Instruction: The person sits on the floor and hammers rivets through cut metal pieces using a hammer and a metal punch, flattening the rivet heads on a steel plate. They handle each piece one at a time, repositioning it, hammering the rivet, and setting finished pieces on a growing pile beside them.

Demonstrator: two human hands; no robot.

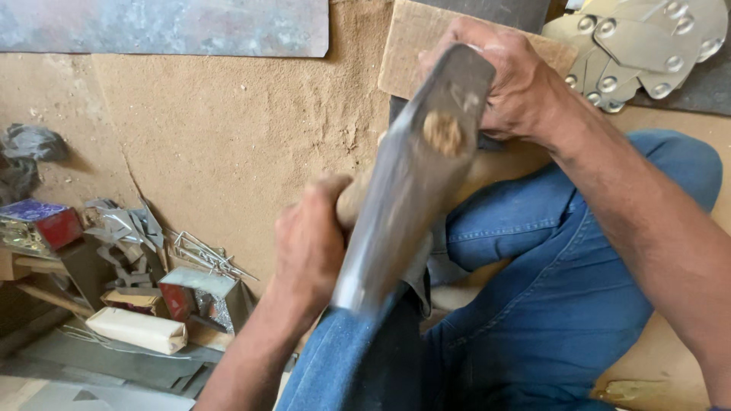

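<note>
Hammer (415,183), big metal head, centre of frame, motion-blurred, wooden handle end showing through the head's eye. Left hand (308,247) lower centre, fingers wrapped tight around the wooden handle (352,199) just below the head. Right hand (506,76) upper centre-right, fingers curled and pressing down on something at the edge of a cardboard sheet (411,46); what it grips is hidden behind the hammer head, cannot tell. Dark block (400,110) under that hand, mostly covered. Blue jeans (533,304) fill lower centre and right, knees bent, person seated on the floor. Pile of shiny cut metal pieces with round studs (647,46) upper right corner. Sandy earthen floor (213,129) across the middle left. Grey metal sheet (160,27) along upper left edge. Lower left: clutter of small metal scraps (126,228), a bundle of thin wire pins (205,255), a red-and-purple tin box (38,224), a pale wrapped roll (137,329). Dark cloth (27,148) at far left edge.
</note>
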